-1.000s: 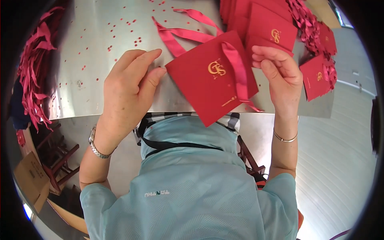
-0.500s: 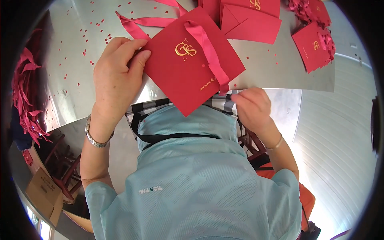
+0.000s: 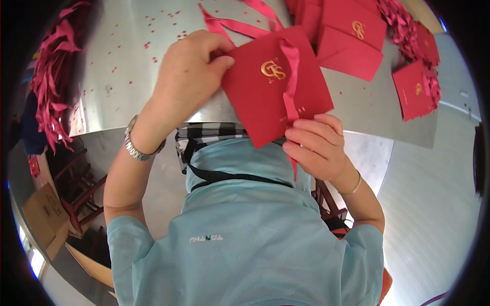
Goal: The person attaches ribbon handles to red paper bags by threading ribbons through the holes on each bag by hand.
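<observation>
A flat red paper envelope (image 3: 255, 97) with a gold emblem is held tilted over the front edge of the metal table. My left hand (image 3: 191, 76) pinches its left corner between thumb and fingers. Across its face runs a pink-red ribbon (image 3: 291, 69), whose loose end hangs below the lower edge. Bent fingers of my right hand (image 3: 319, 145) press on the lower right edge, over the ribbon; the thumb is hidden. Another length of ribbon (image 3: 237, 26) trails from the envelope's upper side onto the table.
Stacked red envelopes (image 3: 349, 56) lie at the back right. Farther right is a beribboned envelope (image 3: 414, 92) beside bunched ribbons. Many ribbons (image 3: 53, 97) hang off the table's left side. Small red paper dots dot the metal table (image 3: 127, 104). A cardboard box (image 3: 46, 214) stands lower left.
My right hand has come up from beside the ribbon's end onto the envelope's lower right edge and the ribbon. The left hand keeps its pinch. The whole view has shifted.
</observation>
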The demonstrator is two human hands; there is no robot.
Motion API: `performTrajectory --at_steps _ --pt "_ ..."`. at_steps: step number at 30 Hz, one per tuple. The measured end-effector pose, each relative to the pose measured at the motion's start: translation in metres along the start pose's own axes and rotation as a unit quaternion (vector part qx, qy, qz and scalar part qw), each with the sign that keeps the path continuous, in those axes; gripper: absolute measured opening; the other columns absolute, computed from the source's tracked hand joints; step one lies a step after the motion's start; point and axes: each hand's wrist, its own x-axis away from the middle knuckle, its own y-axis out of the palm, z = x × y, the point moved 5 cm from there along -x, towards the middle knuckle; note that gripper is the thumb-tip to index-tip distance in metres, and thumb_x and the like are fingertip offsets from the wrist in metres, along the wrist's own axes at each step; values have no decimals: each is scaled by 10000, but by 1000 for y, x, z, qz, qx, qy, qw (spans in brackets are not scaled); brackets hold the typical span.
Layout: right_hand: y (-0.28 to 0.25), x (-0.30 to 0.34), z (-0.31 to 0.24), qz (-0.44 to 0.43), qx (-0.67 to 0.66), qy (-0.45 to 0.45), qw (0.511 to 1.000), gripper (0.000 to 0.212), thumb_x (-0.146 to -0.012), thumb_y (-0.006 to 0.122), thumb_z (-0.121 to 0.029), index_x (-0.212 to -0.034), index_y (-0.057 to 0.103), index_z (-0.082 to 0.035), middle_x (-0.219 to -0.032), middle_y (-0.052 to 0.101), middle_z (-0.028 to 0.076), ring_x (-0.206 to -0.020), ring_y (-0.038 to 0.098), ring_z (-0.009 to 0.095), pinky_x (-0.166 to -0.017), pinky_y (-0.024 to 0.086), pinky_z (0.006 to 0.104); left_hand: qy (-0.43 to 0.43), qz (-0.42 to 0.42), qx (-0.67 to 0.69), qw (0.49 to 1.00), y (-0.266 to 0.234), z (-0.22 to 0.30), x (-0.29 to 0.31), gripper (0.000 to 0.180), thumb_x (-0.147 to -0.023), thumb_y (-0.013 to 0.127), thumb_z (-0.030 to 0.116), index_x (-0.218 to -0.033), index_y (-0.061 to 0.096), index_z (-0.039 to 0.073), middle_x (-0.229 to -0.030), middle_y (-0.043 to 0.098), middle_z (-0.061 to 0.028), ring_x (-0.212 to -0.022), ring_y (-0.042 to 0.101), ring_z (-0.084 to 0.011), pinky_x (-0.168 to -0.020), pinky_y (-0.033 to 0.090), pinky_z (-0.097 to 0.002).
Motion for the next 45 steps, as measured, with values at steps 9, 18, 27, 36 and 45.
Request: performTrajectory --at_steps 9,18,27,36,45 --pt "41 -78 42 21 -224 334 915 136 -879 614 -23 -1010 643 0 -861 670 145 -699 658 234 -629 512 319 0 -24 -6 1000 -2 2 -6 153 -822 668 45 -971 668 13 -833 661 -94 -731 623 -187 -694 503 -303" --pt "52 -77 50 18 -250 392 885 117 -909 657 -128 -932 650 -13 -736 643 96 -640 608 169 -593 484 272 -105 -178 90 974 -6 -3 -16 125 -815 649 37 -910 639 -43 -718 607 -67 -656 560 -134 -613 469 -287" --pt "54 -87 45 30 -294 404 866 97 -910 649 -102 -921 650 -6 -737 648 66 -645 588 121 -590 474 255 -106 -223 119 962 -13 -14 -7 99 -838 617 12 -914 628 -50 -788 610 -41 -757 569 -115 -697 472 -267" --pt "56 -94 38 -20 -250 374 893 96 -854 671 -98 -812 628 -23 -624 600 44 -538 544 113 -501 430 254 -160 -250 174 939 -15 -21 -5 94 -873 588 38 -934 632 -17 -798 595 7 -746 529 -76 -675 447 -235" --pt "57 -96 31 15 -220 321 921 82 -844 681 -92 -805 632 -37 -655 606 60 -529 548 145 -489 430 266 -139 -238 149 950 -16 -22 -5 100 -877 596 67 -934 632 -7 -762 585 5 -720 522 -78 -658 444 -246"
